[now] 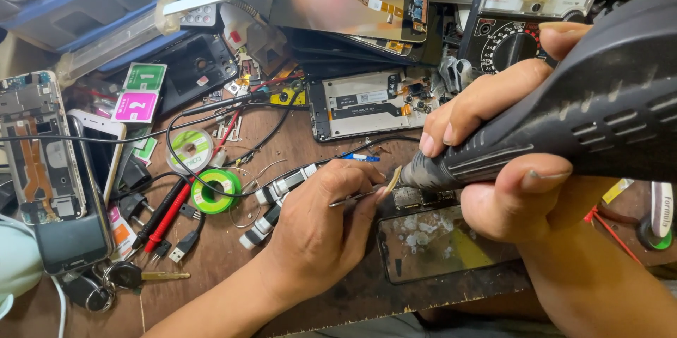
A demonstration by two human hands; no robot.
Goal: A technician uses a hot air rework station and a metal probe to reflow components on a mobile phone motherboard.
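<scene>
A crowded wooden tabletop point(310, 147) carries many phone parts, cables and tools. At the back stands a multimeter point(518, 20), and an opened phone frame point(367, 104) lies beside it. On the left there are a green solder wick roll point(216, 190), red probes point(166, 214) and a stripped phone point(39, 147).

The right hand point(508, 147) is closed around a dark rotary tool point(564, 119), with its tip pointing down to the left. The left hand point(321, 228) pinches tweezers point(352, 197) between thumb and fingers, and their points meet the tool tip at a small board point(423, 199). This board sits at the top edge of a dark phone screen point(441, 243), which lies near the front edge of the tabletop and has white residue on it.

It seems the step in hand is grinding or cleaning one spot on the board while the tweezers steady it. The next move probably needs a light, steady touch of the tip, and the left hand must hold the part firm so nothing slips.
</scene>
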